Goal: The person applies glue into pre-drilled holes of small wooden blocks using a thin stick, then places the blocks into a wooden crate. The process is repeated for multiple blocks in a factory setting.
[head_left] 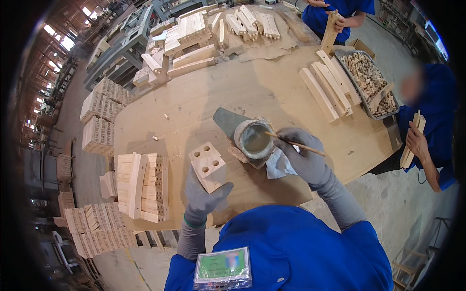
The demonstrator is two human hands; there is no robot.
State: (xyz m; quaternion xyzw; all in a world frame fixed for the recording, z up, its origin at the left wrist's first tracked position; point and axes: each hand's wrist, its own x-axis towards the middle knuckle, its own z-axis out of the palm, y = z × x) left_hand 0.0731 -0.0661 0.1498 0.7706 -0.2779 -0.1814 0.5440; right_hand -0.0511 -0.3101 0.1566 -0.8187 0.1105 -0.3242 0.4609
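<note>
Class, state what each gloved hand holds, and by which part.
Left hand grips the pale four-holed wooden block from beneath; right hand holds the thin wooden stick near its upper end.

pale wood block, grey gloves, blue jacket

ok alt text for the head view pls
A gloved left hand holds a wooden block with four holes, while the right hand dips a thin stick into a glue pot on a wooden table.
</note>
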